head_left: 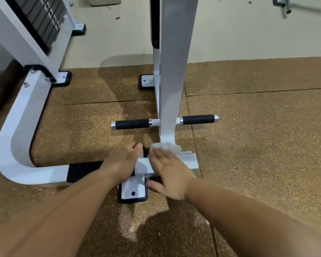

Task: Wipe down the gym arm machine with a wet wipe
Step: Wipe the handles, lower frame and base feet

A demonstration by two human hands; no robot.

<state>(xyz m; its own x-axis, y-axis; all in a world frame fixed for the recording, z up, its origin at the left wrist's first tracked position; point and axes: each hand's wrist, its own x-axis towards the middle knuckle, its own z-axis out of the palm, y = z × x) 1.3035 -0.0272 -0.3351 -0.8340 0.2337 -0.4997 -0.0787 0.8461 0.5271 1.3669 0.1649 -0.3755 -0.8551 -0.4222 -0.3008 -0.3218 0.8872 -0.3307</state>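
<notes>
Pressure matters here: the right hand (171, 173) lies flat, fingers (158, 154) spread, pinning the wet wipe (166, 147) on the white base bar (188, 161) at the foot of the upright post (171, 89). The left hand (121, 162) rests open on the bar's other side, gripping nothing, steadying. Best, I judge, to sweep the wipe around the post joint, then along the bar towards the floor bracket (132, 191).
</notes>
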